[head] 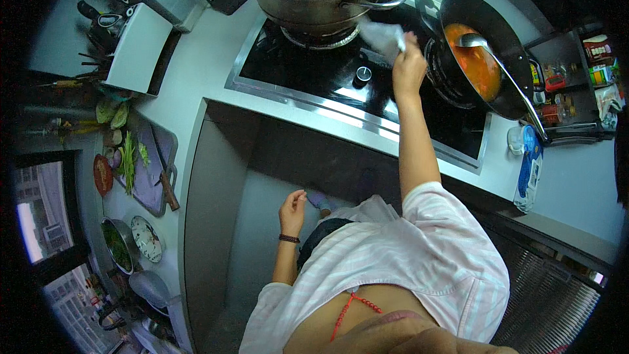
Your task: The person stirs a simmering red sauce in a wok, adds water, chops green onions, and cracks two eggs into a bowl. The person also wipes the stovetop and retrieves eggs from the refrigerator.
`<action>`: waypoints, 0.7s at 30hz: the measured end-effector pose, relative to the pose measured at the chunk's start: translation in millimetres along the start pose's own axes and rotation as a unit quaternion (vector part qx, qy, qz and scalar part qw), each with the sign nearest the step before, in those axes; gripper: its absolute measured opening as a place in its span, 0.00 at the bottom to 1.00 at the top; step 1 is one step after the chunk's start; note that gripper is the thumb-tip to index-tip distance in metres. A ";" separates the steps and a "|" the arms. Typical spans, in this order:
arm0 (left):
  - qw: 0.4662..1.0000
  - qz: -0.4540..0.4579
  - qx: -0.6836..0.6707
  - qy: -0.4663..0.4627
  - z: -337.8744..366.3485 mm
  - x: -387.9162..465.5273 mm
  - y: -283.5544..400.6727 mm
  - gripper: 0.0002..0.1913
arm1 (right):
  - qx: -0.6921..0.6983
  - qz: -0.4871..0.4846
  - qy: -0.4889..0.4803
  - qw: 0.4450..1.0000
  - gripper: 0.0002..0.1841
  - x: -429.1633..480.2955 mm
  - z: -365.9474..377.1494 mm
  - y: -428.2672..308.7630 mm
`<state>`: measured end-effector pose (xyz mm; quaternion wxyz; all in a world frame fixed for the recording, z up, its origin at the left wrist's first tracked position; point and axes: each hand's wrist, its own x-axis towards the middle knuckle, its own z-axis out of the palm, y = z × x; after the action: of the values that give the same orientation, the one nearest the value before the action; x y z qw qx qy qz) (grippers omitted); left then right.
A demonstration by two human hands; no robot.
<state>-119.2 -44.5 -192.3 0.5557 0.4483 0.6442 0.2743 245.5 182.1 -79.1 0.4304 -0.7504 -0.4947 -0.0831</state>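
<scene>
My right hand [409, 69] reaches over the black glass gas hob [314, 76] and grips a white cloth or paper towel [385, 38], which is blurred. The cloth lies between a stainless steel steamer pot [314, 10] on the left burner and a dark wok [516, 69] on the right. Orange-red soup [474, 66] fills the bottom of the wok, and a metal ladle [511, 78] rests in it. Low beside my body hangs my left hand [293, 214], its fingers curled together with nothing visible in them. A control knob [363, 74] is left of my right wrist.
On the left counter, a cutting board [147, 196] holds a knife [168, 189] and cut greens [128, 162]. Beyond it are a bowl of greens [117, 248] and a plate [147, 239]. A knife block [137, 49] stands left of the hob; a spice shelf [565, 93] is at right.
</scene>
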 end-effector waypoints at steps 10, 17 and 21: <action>0.999 -0.008 -0.048 0.011 -12.2 31.3 -16.0 0.11 | -0.263 0.066 -0.503 0.821 0.34 28.8 100.3 64.1; 1.000 -0.018 -0.011 0.005 -16.2 36.4 -24.6 0.12 | -0.303 0.138 -0.338 0.880 0.32 120.6 154.1 141.5; 0.997 -0.071 -0.012 -0.001 -10.6 15.9 -32.3 0.13 | -0.279 0.140 -0.299 0.902 0.29 142.1 164.2 135.8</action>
<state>-138.0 -43.3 -224.8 0.5796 0.3948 0.6706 0.2418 377.2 378.0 -178.6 0.0420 -0.8909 -0.4466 0.0717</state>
